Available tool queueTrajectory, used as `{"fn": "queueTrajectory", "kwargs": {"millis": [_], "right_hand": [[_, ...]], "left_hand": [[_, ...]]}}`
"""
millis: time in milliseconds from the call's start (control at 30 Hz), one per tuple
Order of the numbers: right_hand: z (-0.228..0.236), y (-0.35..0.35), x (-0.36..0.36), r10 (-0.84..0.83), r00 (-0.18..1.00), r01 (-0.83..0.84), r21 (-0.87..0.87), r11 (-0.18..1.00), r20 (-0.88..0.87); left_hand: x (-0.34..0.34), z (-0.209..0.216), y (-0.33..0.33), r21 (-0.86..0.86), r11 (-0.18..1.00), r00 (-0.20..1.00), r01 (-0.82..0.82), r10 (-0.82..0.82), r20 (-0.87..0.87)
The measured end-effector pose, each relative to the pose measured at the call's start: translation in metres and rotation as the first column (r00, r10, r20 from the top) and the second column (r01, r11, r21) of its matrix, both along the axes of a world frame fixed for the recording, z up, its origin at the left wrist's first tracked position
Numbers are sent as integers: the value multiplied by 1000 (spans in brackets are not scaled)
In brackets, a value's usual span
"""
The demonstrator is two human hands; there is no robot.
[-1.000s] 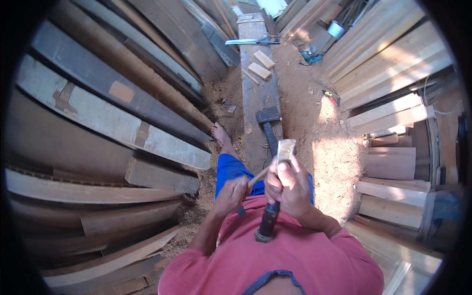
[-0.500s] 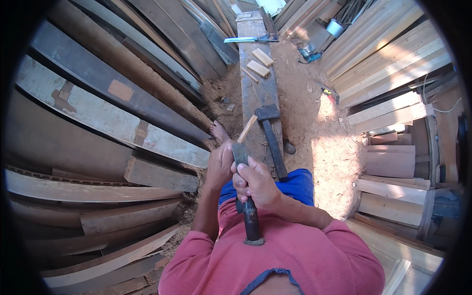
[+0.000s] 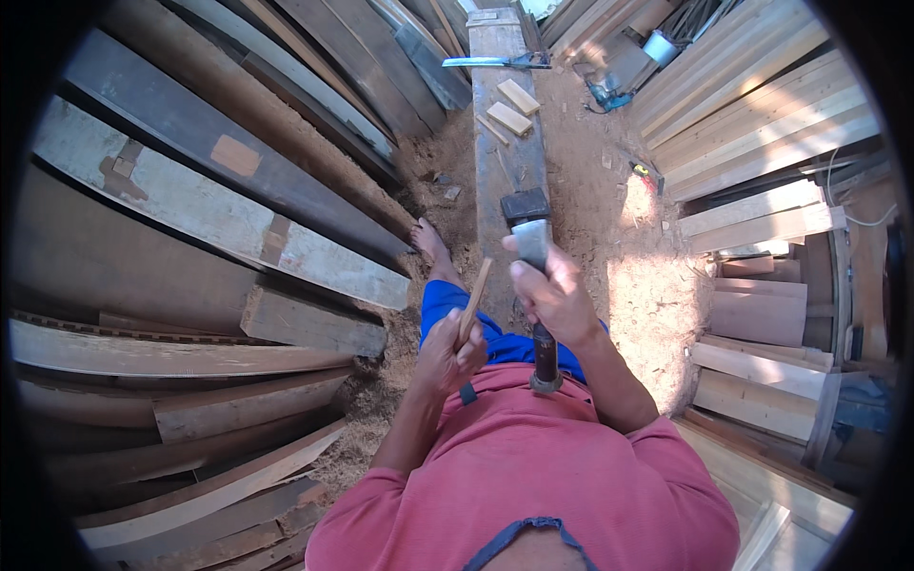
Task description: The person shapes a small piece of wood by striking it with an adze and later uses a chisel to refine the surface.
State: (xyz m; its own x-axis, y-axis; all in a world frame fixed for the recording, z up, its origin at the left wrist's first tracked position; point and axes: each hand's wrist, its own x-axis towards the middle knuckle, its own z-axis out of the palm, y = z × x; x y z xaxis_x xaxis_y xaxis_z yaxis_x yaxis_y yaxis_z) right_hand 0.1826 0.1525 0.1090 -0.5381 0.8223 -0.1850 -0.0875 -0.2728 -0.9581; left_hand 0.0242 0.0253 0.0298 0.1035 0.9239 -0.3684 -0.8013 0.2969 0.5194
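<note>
My right hand (image 3: 557, 295) is wrapped round a broad chisel (image 3: 545, 357). Its wide steel blade points away from me, and its dark handle ends in a ring near my waist. In my left hand (image 3: 447, 352), closed in front of my lap, a slim wooden stick (image 3: 476, 297) tilts up and away. The stick and the chisel are apart. Beyond the blade, a dark mallet (image 3: 525, 203) lies on the narrow wooden bench (image 3: 489, 181); the chisel and my right hand cover most of its handle.
Farther along the bench lie two pale wood blocks (image 3: 510, 118), a thin wood strip (image 3: 492, 129) and a handsaw (image 3: 486, 62). Long boards (image 3: 181, 219) crowd the left; stacked planks (image 3: 762, 124) fill the right. A teal power tool (image 3: 609, 95) rests on the sawdust-covered floor.
The chisel has swung away from my chest and to the right in my right hand, apart from the stick. My left hand has come nearer to me with the stick.
</note>
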Motion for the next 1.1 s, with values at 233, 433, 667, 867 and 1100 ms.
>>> {"fn": "queueTrajectory", "kwargs": {"millis": [233, 433, 667, 867, 1100], "right_hand": [[-33, 14, -7, 54, 995, -56, 27, 998, 85], [-33, -3, -12, -232, 919, 97, -387, 917, -320], [-10, -49, -36, -77, 922, -170, -574, 801, -381], [4, -61, -28, -14, 909, -251, -575, 778, -416], [17, -59, -9, -76, 920, -122, -466, 876, -385]], "left_hand": [[14, 20, 23, 56, 998, 993, 18, -11, -118], [3, -2, 42, 101, 994, 904, -49, 87, -418], [-10, 10, 75, 168, 981, 821, -97, 174, -543], [-22, 13, 61, 297, 949, 477, 108, 212, -853], [-7, 45, 41, 362, 889, 50, 282, 363, -930]]}}
